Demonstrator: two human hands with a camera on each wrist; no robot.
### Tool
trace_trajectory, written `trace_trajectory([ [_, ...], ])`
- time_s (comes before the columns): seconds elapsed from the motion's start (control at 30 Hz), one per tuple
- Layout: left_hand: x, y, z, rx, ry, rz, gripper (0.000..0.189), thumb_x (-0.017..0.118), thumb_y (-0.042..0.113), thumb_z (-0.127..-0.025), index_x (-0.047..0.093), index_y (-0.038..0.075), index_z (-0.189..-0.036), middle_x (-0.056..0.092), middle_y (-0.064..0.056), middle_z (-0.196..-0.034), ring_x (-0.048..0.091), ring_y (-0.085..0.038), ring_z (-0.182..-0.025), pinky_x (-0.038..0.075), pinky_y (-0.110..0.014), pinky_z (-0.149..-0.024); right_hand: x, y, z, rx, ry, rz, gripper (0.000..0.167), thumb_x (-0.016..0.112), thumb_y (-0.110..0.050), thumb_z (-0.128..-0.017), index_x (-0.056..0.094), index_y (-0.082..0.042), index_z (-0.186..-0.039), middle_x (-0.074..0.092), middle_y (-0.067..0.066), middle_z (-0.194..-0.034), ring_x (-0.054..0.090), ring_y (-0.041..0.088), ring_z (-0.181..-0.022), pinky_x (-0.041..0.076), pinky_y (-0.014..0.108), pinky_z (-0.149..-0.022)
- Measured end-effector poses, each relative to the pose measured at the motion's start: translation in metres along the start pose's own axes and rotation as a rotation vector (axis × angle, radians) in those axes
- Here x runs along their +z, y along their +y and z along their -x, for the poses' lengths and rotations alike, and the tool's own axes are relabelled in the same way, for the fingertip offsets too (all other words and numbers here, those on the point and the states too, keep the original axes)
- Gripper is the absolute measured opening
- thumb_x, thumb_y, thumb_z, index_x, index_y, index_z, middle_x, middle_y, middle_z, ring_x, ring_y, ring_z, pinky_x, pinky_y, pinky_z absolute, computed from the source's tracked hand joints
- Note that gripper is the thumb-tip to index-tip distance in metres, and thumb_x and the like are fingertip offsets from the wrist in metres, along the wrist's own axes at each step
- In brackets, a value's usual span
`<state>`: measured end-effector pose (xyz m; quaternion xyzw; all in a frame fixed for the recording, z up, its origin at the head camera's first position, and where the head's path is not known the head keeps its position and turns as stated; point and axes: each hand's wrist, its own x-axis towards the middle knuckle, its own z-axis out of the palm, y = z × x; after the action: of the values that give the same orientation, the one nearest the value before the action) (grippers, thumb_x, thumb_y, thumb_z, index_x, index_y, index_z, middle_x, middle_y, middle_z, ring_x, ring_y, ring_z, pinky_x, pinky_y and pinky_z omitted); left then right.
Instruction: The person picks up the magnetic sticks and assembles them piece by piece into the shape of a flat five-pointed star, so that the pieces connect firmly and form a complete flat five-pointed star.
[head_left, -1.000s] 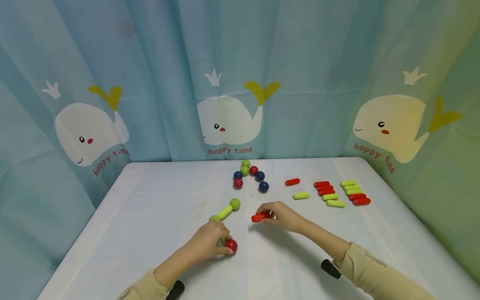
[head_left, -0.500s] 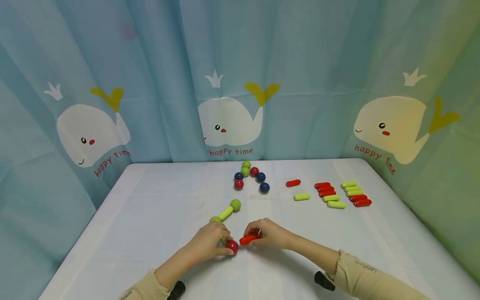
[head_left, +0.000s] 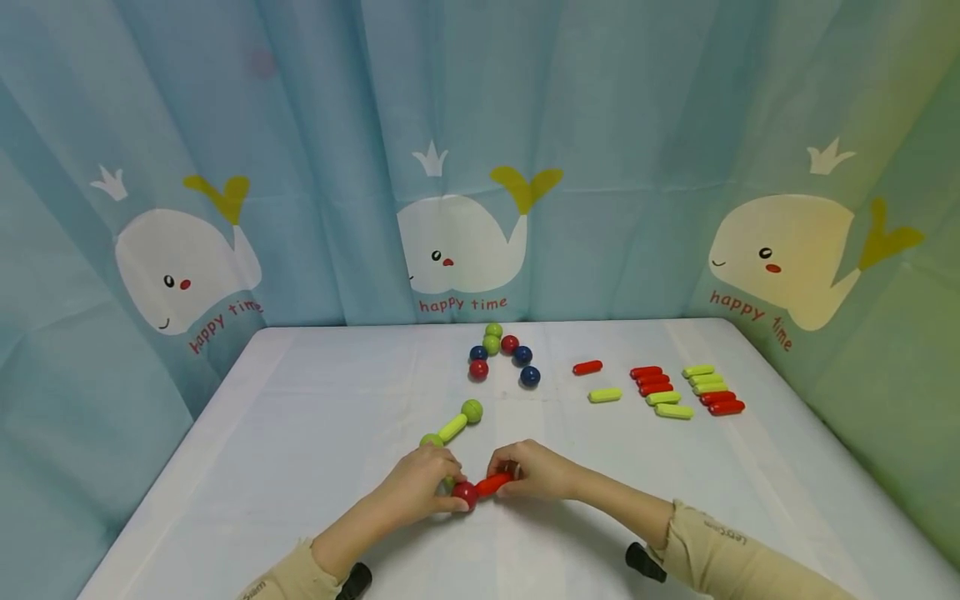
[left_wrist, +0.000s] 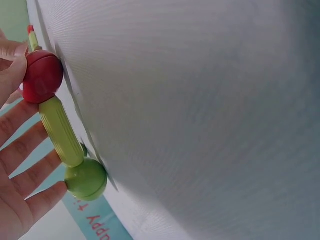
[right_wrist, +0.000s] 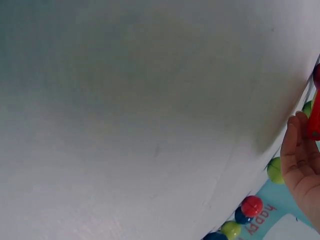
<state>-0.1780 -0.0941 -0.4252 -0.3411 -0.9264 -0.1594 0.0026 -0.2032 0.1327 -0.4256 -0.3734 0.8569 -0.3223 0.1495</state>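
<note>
The red stick (head_left: 492,486), apart from the red ball (head_left: 465,497) a moment ago, now meets that ball's right side; joining seems under way. The right hand (head_left: 542,472) pinches the stick, the left hand (head_left: 415,485) grips the ball.

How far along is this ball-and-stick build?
Done, apparently: two green balls and two green sticks form a chain ending at the red ball. In hand: the left hand holds that ball while the right hand holds a red stick against it; whether it is seated can't be told. Left, probably: securing that joint, then perhaps adding from the loose balls farther back and loose sticks off right.
</note>
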Motion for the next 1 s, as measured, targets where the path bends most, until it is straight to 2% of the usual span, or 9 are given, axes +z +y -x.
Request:
trace_trajectory([
  [0.37,0.0,0.0,0.001,0.002,0.004,0.0,0.029,0.078,0.038,-0.073,0.075,0.014,-0.09,0.068,0.002,-0.097,0.058,-0.015,-0.094,0.05,-0.031,-0.083,-0.008,0.001,-0.003,-0.032,-0.045,0.034,0.012,0.071,-0.005,-0.081,0.068,-0.005,-0.092,0.068,0.002,-0.082,0.051,-0.001,-0.07,0.048,0.015,-0.066],
  [0.57,-0.001,0.0,0.001,-0.008,-0.001,0.002,0.029,0.079,0.037,-0.073,0.074,0.014,-0.09,0.068,0.002,-0.097,0.058,-0.015,-0.094,0.05,-0.031,-0.083,-0.021,0.007,-0.01,-0.025,-0.093,-0.025,0.014,0.068,-0.007,-0.084,0.067,-0.002,-0.097,0.069,0.005,-0.086,0.056,0.002,-0.075,0.049,0.016,-0.069],
  [0.77,-0.002,0.001,0.0,-0.027,-0.02,0.007,0.03,0.079,0.037,-0.073,0.075,0.014,-0.091,0.068,0.002,-0.097,0.058,-0.014,-0.094,0.05,-0.031,-0.083,-0.036,0.015,-0.021,-0.026,0.012,-0.037,0.016,0.065,-0.008,-0.086,0.066,0.003,-0.098,0.068,0.009,-0.087,0.056,0.005,-0.076,0.05,0.019,-0.072],
  [0.87,-0.001,0.001,0.0,-0.028,-0.03,0.003,0.031,0.078,0.038,-0.073,0.075,0.014,-0.091,0.068,0.003,-0.097,0.057,-0.014,-0.095,0.05,-0.031,-0.083,-0.04,0.02,-0.03,-0.02,0.105,-0.008,0.014,0.065,-0.005,-0.086,0.065,0.004,-0.097,0.067,0.009,-0.085,0.056,0.006,-0.075,0.05,0.017,-0.069],
  [1.0,-0.001,0.0,-0.001,-0.03,-0.034,-0.006,0.031,0.078,0.039,-0.073,0.075,0.014,-0.091,0.068,0.003,-0.098,0.058,-0.014,-0.095,0.05,-0.031,-0.084,-0.041,0.024,-0.046,0.023,0.273,0.05,0.015,0.065,-0.002,-0.085,0.065,0.004,-0.098,0.068,0.013,-0.089,0.058,0.013,-0.077,0.051,0.021,-0.069],
])
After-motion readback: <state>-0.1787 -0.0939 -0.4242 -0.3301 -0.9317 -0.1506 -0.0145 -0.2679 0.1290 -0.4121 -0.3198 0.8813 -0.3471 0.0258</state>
